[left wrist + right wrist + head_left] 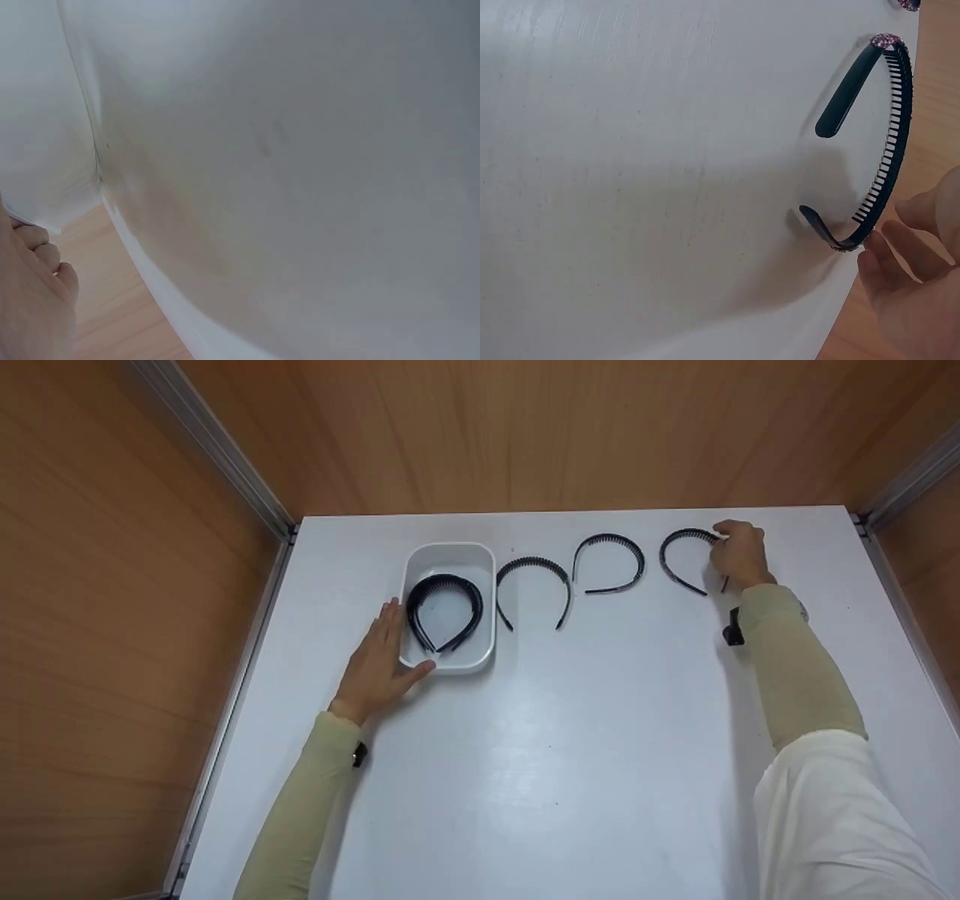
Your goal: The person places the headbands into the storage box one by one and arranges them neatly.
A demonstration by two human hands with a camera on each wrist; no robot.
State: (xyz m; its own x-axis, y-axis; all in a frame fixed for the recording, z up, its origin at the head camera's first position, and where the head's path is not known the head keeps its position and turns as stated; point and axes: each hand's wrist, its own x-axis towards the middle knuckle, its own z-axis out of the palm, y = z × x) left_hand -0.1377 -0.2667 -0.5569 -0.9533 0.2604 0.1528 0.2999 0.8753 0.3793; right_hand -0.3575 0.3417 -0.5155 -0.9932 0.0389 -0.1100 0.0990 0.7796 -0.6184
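My left hand [371,664] lies with straight fingers along the left wall of a white plastic box [487,649], its thumb at the front rim. Inside the box is a stack of black headbands [476,615]. At the far right my right hand [739,556] is at the right side of a black toothed headband [670,556]. The right wrist view shows the fingertips right at the outer edge of this headband [901,124], near one bend, with the thumb apart from the fingers. It has pinkish glittery patches at its bends. Most of the left hand [34,300] is outside its wrist view.
Two more black headbands lie between the box and the right hand: one headband [534,561] right beside the box, another headband [639,562] turned sideways. They rest on a white table [525,780] with wooden panels [510,435] behind and at both sides.
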